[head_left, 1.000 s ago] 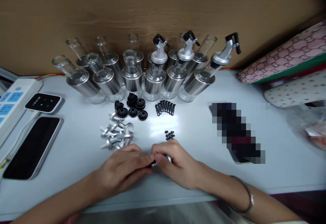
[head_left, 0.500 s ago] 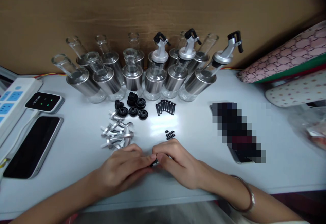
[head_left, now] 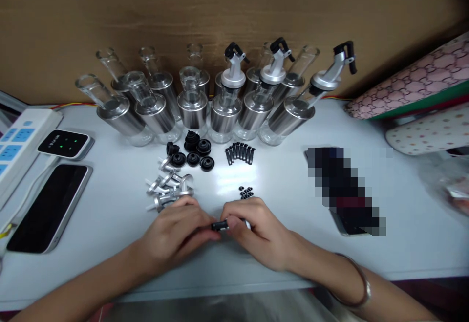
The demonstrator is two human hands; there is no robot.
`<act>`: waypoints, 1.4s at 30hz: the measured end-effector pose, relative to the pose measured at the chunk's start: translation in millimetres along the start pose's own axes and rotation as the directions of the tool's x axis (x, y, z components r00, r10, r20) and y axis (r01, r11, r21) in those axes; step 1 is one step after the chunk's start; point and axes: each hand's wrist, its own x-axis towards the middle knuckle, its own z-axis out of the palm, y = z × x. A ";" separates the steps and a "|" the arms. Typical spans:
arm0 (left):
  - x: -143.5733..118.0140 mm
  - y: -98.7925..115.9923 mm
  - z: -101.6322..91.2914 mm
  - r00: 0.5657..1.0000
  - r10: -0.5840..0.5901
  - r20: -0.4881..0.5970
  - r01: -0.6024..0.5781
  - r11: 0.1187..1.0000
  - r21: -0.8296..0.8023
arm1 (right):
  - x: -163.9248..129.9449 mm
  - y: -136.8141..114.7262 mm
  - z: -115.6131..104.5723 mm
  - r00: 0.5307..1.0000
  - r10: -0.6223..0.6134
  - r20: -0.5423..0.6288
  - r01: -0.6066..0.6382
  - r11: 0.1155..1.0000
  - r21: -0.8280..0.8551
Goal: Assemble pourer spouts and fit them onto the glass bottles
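My right hand (head_left: 258,231) is closed around a silver pourer spout with a black lever piece (head_left: 220,225) at its left end. The fingers of my left hand (head_left: 176,229) pinch that black end; much of the part is hidden by both hands. Just beyond my left hand lies a pile of loose silver pourer spouts (head_left: 170,185). Several black ribbed stoppers (head_left: 193,159) are grouped behind the pile. Small black rings (head_left: 246,193) lie just beyond my right hand, and a row of black levers (head_left: 240,154) is farther back.
Glass bottles with steel sleeves (head_left: 193,112) stand along the cardboard wall (head_left: 205,14); three carry pourers. At left are a phone (head_left: 49,209), a small white device (head_left: 66,144) and a power strip (head_left: 18,146). A blurred-out phone (head_left: 344,224) and patterned rolls (head_left: 414,82) are at right.
My left fingers have drawn back slightly to the left, so more of the black lever piece shows between my hands. My right hand keeps its hold. The view has shifted slightly.
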 end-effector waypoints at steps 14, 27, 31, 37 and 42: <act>5.4 5.5 -7.6 0.996 -0.053 -0.074 0.059 0.996 0.072 | -1.4 -0.7 -0.2 1.000 0.022 -0.008 -0.022 1.000 -0.012; 3.7 4.8 -8.3 0.991 -0.122 -0.053 0.126 0.988 0.090 | -1.0 0.5 1.3 0.995 0.077 -0.071 -0.080 0.996 -0.041; 5.6 8.7 -9.7 0.987 -0.156 -0.049 0.155 0.988 -0.025 | -2.2 0.5 2.1 0.997 0.052 -0.065 -0.052 0.999 0.005; 8.8 9.3 -9.9 0.879 -0.475 -0.044 0.404 0.791 -0.460 | -4.2 -3.0 -0.6 0.999 0.017 -0.036 -0.016 0.999 0.037; 10.0 8.7 -7.9 0.767 -0.640 0.041 0.482 0.532 -0.696 | -3.5 -2.1 -0.6 0.998 0.055 0.010 -0.055 0.998 -0.006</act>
